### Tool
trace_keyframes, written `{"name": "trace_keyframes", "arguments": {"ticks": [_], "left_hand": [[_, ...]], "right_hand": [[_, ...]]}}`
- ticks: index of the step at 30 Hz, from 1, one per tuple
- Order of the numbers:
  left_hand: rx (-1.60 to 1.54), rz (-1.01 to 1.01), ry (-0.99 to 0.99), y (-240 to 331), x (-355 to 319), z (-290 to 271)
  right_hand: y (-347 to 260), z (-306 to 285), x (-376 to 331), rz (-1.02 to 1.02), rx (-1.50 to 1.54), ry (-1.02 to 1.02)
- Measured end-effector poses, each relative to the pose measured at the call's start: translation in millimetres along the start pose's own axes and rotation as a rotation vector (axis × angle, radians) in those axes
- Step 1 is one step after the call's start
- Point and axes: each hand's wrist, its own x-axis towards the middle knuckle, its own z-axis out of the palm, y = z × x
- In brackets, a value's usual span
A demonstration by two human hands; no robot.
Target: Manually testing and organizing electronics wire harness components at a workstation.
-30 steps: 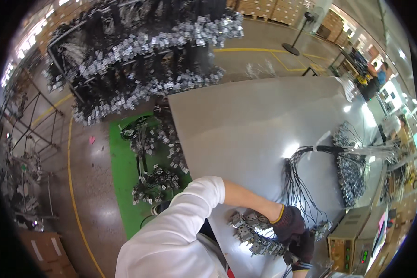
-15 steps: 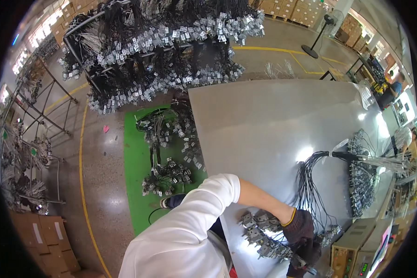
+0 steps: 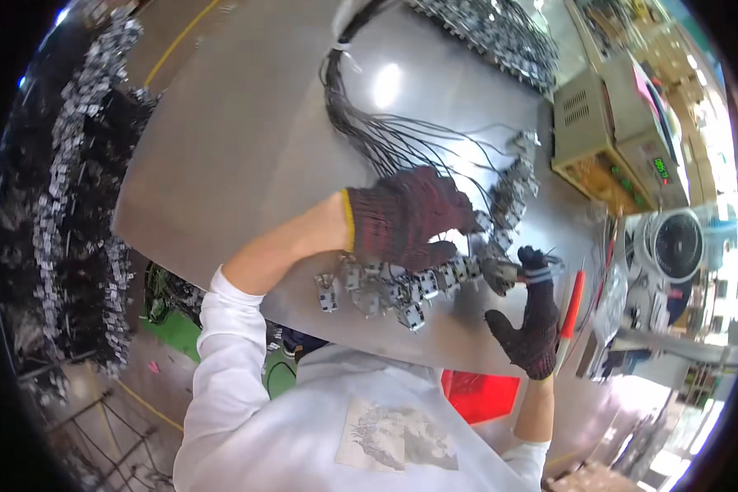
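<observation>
Gloved in dark red knit, the left hand lies flat and spread on a bundle of thin black wires, pressing them to the steel table; its fingers are open, gripping nothing. The right hand, in a black glove, pinches one small grey connector between thumb and forefinger at the end of a curved row of connectors lying near the table's front edge. The wires look light and limp, likely to tangle and drag their neighbours, so each is probably best taken by its hard connector body rather than by the strand. The polished table looks slick, and loose pieces could skid on it. A red-handled tool lies just right of the right hand. Beige electrical boxes stand on the right, and racks hung with more wire sets fill the left side above a green floor mat.
</observation>
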Motion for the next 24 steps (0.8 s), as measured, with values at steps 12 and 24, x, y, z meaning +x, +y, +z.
{"name": "trace_keyframes", "arguments": {"ticks": [12, 24], "left_hand": [[0.063, 0.089, -0.361, 63.1, -63.6, -20.2], [0.25, -0.093, -0.242, 51.7, -36.3, 12.6]], "right_hand": [[-46.3, 75.8, 1.8, 0.046, 0.444, 0.264], [-25.5, 69.5, 35.8, 0.158, 0.543, 0.453]]}}
